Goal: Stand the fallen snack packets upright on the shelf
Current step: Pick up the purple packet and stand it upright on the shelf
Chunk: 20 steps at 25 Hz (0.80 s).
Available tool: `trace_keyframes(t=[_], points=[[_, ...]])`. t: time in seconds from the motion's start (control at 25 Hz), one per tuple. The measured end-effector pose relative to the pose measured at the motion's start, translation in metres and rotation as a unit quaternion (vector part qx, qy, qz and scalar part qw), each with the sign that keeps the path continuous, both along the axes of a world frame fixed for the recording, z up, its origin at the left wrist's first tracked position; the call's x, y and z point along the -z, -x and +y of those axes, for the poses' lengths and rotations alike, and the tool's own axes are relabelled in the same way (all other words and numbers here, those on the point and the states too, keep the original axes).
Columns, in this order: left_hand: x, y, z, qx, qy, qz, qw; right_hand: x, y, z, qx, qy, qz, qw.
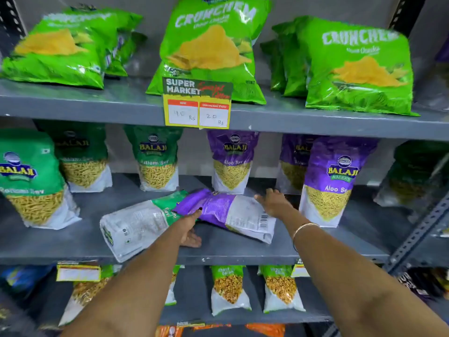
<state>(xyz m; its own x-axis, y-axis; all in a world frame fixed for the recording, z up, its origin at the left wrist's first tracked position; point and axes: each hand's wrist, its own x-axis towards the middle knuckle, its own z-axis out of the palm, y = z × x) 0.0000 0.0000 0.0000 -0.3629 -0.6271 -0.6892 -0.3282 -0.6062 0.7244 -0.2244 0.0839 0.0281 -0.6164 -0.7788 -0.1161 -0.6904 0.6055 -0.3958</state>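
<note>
Two packets lie flat on the middle shelf point(73, 249). The purple Aloo Sev packet point(226, 210) lies back side up, overlapping the top of a green Ratlami Sev packet point(136, 227) to its left. My left hand point(189, 229) rests at the purple packet's left end, thumb on top and fingers under its edge. At the packet's far right edge is my right hand point(273, 201), fingers spread and touching it. Neither packet is lifted.
Upright green point(158, 161) and purple packets point(332, 181) stand around the fallen ones on the same shelf. Large green Crunchem bags point(211, 49) fill the shelf above, with a price tag point(197, 104) hanging from its edge. Smaller packets stand on the shelf below.
</note>
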Motion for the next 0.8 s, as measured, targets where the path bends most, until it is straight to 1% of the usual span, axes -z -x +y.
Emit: trace_keyframes(t=[0.04, 0.12, 0.16, 0.24, 0.36, 0.48, 0.56, 0.64, 0.72, 0.8], points=[[0.002, 0.007, -0.002, -0.03, -0.012, 0.043, 0.999, 0.006, 0.007, -0.007, 0.012, -0.013, -0.01, 1.0], [0.009, 0.017, -0.008, -0.091, -0.034, 0.112, 0.989, 0.016, 0.024, -0.013, 0.015, -0.016, -0.065, 0.998], [0.014, 0.024, -0.015, -0.111, -0.048, 0.13, 0.984, 0.017, 0.029, -0.015, 0.005, -0.03, -0.098, 0.995], [0.02, 0.036, -0.023, -0.144, -0.084, 0.152, 0.974, 0.013, 0.035, -0.016, -0.019, -0.039, -0.136, 0.99], [0.016, 0.044, -0.023, -0.165, -0.114, 0.174, 0.964, 0.002, 0.047, -0.015, -0.069, -0.074, -0.159, 0.982], [0.002, 0.049, -0.019, -0.147, -0.075, 0.179, 0.97, -0.005, 0.055, -0.013, -0.104, -0.128, -0.173, 0.971], [-0.012, 0.051, -0.021, -0.132, -0.041, 0.17, 0.976, -0.004, 0.059, -0.01, -0.088, -0.157, -0.196, 0.964], [-0.031, 0.052, -0.024, -0.115, 0.002, 0.162, 0.98, -0.004, 0.059, -0.007, -0.081, -0.17, -0.239, 0.953], [-0.053, 0.052, -0.027, -0.083, 0.048, 0.151, 0.984, 0.002, 0.06, -0.01, -0.104, -0.163, -0.27, 0.943], [-0.07, 0.05, -0.028, -0.037, 0.09, 0.137, 0.986, 0.005, 0.052, -0.011, -0.113, -0.133, -0.288, 0.942]])
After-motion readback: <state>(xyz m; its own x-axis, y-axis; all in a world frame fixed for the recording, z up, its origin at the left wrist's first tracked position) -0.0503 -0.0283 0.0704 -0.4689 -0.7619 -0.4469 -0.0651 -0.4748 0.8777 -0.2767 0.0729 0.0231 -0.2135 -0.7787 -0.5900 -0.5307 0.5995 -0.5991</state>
